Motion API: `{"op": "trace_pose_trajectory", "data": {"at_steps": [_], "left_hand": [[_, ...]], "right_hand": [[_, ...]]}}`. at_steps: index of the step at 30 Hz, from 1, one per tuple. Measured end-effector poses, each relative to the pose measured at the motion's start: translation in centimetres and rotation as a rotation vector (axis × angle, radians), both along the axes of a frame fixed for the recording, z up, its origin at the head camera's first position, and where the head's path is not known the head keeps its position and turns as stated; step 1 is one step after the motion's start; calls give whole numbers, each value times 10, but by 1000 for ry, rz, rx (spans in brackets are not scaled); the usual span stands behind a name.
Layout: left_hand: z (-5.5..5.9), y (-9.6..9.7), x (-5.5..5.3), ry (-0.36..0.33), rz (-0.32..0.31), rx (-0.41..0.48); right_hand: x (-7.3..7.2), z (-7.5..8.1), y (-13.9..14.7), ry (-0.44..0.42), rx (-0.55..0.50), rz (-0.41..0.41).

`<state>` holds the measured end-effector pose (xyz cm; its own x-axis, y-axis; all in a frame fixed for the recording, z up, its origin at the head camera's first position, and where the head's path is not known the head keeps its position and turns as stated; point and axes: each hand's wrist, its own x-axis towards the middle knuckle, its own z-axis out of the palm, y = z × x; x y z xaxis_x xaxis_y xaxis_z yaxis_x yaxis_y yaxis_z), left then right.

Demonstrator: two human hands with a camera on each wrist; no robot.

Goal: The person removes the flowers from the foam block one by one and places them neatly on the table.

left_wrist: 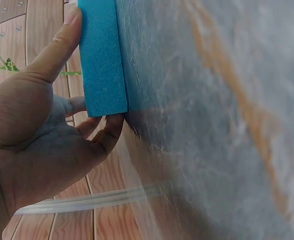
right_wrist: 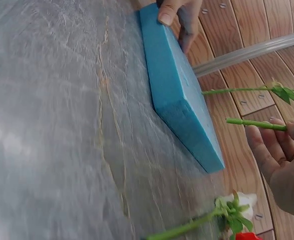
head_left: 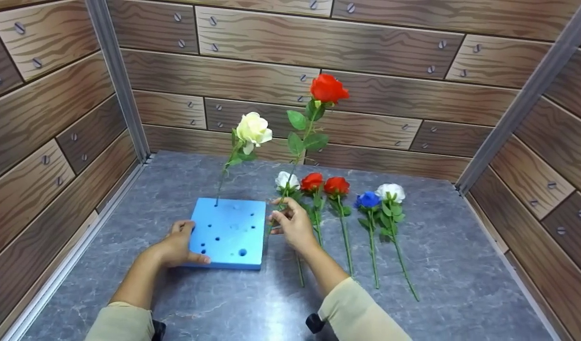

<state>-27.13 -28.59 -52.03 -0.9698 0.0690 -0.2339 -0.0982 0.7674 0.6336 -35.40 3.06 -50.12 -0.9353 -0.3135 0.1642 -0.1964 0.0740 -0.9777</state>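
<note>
A blue foam block [head_left: 233, 215] with several holes in its top lies flat on the table. My left hand [head_left: 176, 245] grips its near left corner; in the left wrist view the thumb lies on the block's [left_wrist: 102, 65] top and fingers meet its side. One cream rose [head_left: 253, 129] stands in a hole at the far edge. Right of the block, my right hand [head_left: 294, 225] pinches a red rose [head_left: 328, 88] by its stem, bloom up. In the right wrist view the cut end of this stem [right_wrist: 237, 121] is raised off the table, apart from the block.
On the table to the right lie a white rose [head_left: 287, 181], two red roses [head_left: 337, 185], a blue rose [head_left: 368, 199] and another white rose [head_left: 390, 192], stems toward me. Wood-patterned walls [head_left: 281, 42] with metal corner posts [head_left: 117, 71] enclose the table [head_left: 437, 246].
</note>
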Motion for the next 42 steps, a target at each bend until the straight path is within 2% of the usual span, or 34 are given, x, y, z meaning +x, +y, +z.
{"op": "trace_pose_trajectory", "data": {"at_steps": [9, 15, 22, 29, 42], "left_hand": [[-1, 0, 1, -4, 10, 13], [1, 2, -2, -12, 4, 20], [3, 1, -2, -26, 4, 28], [0, 0, 1, -31, 3, 36], [3, 2, 2, -14, -20, 5]], "right_hand": [[8, 0, 28, 100, 138, -24], [13, 4, 52, 115, 191, -72], [17, 5, 74, 95, 206, -103], [23, 6, 94, 54, 259, -113], [22, 13, 141, -42, 296, -160]]}}
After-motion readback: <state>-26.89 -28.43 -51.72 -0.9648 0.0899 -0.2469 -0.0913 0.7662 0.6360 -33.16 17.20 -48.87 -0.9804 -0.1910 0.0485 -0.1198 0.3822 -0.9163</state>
